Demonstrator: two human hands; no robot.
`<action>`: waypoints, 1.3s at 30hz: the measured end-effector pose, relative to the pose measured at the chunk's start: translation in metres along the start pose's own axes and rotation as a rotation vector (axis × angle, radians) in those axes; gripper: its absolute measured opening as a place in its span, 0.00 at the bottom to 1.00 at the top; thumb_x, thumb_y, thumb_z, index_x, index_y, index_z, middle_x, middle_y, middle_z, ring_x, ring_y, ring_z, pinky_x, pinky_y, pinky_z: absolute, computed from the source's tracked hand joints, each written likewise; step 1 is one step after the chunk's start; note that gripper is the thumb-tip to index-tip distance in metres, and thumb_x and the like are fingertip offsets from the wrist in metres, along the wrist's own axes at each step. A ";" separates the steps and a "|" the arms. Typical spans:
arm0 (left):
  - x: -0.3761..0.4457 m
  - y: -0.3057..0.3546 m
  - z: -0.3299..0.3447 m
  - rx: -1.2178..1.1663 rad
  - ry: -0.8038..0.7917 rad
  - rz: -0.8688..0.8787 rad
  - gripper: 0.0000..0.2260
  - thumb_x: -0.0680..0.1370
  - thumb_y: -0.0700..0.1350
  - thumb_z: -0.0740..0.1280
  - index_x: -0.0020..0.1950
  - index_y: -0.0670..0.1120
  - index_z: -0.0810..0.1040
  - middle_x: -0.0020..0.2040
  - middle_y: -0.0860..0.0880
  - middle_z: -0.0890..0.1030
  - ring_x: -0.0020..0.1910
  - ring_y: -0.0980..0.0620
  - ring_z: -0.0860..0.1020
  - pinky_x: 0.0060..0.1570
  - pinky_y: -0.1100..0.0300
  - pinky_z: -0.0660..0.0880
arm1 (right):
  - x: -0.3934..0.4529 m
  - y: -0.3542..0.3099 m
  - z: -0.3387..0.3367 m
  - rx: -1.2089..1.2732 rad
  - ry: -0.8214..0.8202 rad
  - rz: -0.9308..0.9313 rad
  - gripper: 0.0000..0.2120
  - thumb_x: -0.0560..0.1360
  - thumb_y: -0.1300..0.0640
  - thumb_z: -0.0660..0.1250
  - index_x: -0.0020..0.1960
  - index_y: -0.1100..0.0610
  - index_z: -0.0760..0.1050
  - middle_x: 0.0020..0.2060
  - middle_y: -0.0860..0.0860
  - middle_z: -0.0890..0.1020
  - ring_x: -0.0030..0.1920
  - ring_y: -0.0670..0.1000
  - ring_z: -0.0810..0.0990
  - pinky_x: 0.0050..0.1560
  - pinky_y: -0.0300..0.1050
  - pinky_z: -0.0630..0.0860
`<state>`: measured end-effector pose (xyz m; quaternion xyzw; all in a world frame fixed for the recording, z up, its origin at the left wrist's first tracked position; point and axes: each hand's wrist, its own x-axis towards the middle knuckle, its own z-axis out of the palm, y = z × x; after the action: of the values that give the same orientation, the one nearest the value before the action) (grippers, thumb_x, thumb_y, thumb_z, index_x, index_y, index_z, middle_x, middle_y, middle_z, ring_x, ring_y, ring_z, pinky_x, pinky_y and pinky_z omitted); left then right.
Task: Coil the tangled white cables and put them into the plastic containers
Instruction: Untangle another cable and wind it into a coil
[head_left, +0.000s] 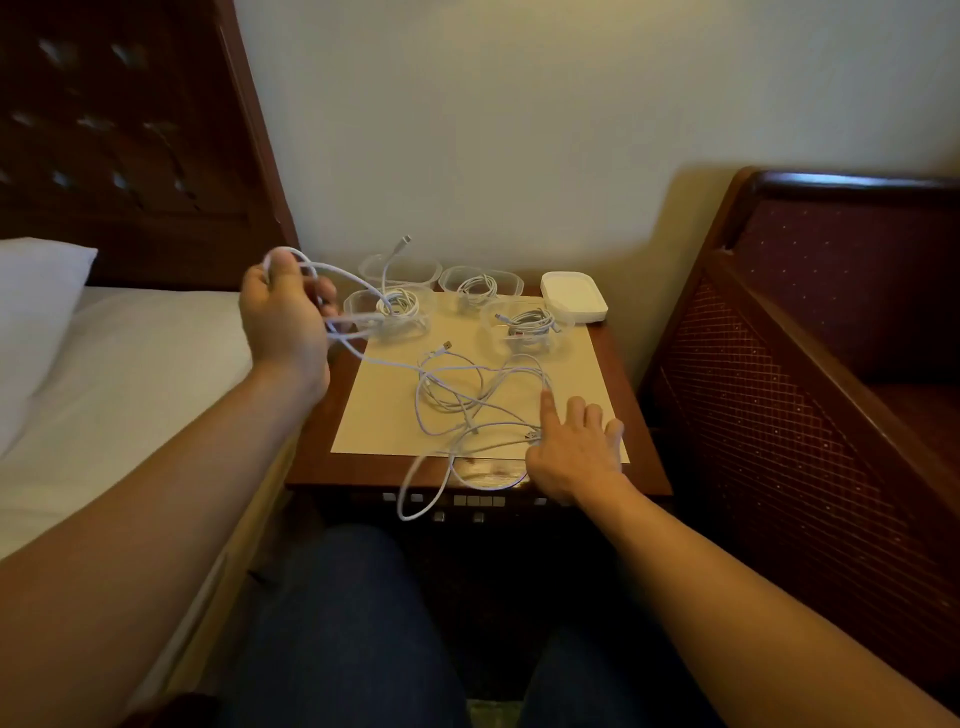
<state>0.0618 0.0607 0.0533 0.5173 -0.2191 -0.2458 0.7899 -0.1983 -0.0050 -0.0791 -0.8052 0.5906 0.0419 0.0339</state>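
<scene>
Three containers hold coiled cables; the left hand grips a partly looped cable, the right hand, fingers spread, pins the remaining tangle.

Your tangled white cables sprawl in loose overlapping loops across the cream sheet on the counter, one loop hanging over the front edge. A strand rises left into a few gathered loops held in the air. Four clear plastic containers stand behind in two rows; three hold coiled cables, and a plug sticks up from the rear left one.
</scene>
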 end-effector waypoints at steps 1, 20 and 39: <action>-0.004 -0.007 -0.002 0.148 -0.049 0.061 0.08 0.85 0.49 0.57 0.53 0.47 0.72 0.35 0.50 0.77 0.27 0.56 0.72 0.30 0.60 0.73 | 0.000 -0.004 -0.003 0.018 -0.005 -0.046 0.37 0.79 0.46 0.51 0.82 0.52 0.39 0.74 0.58 0.58 0.71 0.62 0.60 0.67 0.63 0.57; 0.005 -0.106 -0.035 1.611 -0.772 -0.073 0.32 0.73 0.49 0.64 0.78 0.53 0.64 0.70 0.46 0.77 0.66 0.42 0.76 0.60 0.50 0.77 | 0.005 -0.008 0.032 0.221 -0.216 -0.111 0.31 0.84 0.41 0.45 0.82 0.46 0.36 0.81 0.45 0.37 0.81 0.56 0.35 0.73 0.74 0.39; -0.001 -0.090 -0.003 0.789 -0.343 0.093 0.04 0.78 0.43 0.66 0.46 0.45 0.81 0.41 0.48 0.80 0.39 0.50 0.73 0.37 0.57 0.69 | 0.043 -0.008 -0.002 0.413 -0.072 0.096 0.35 0.79 0.49 0.52 0.82 0.52 0.42 0.82 0.48 0.42 0.81 0.61 0.37 0.73 0.76 0.38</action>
<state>0.0486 0.0326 -0.0312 0.7208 -0.4474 -0.1896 0.4942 -0.1775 -0.0437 -0.0818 -0.7502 0.6226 -0.0498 0.2171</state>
